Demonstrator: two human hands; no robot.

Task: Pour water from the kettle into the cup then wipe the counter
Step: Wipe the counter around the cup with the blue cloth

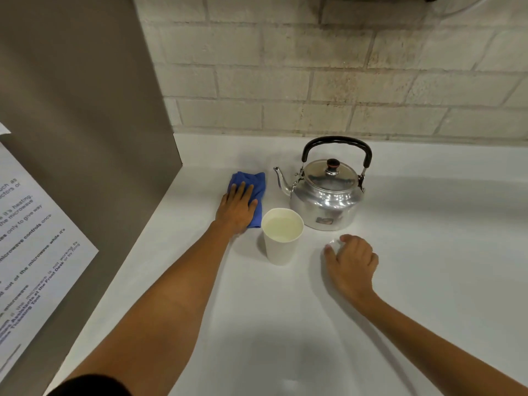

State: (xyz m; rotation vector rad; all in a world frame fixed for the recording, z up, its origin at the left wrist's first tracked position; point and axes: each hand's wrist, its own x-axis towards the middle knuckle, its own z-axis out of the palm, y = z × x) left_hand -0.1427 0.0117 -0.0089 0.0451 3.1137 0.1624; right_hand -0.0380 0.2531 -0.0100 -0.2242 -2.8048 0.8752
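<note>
From the head view, the pouring looks done: the cup [282, 236] stands full of water, upright, just in front of the kettle [325, 192], which sits upright on the counter [428, 224]. The wiping step seems in hand. The left hand [237, 208] lies flat, fingers spread, pressing the blue cloth [258, 181] at ten o'clock from the cup. The right hand [353, 264] rests loosely open at four o'clock, holding nothing. Next, the cloth should sweep round the cup without knocking it. The counter is white and smooth; a brick wall [314, 67] backs it, a grey panel [85, 110] with a printed notice [37, 238] stands left.
</note>
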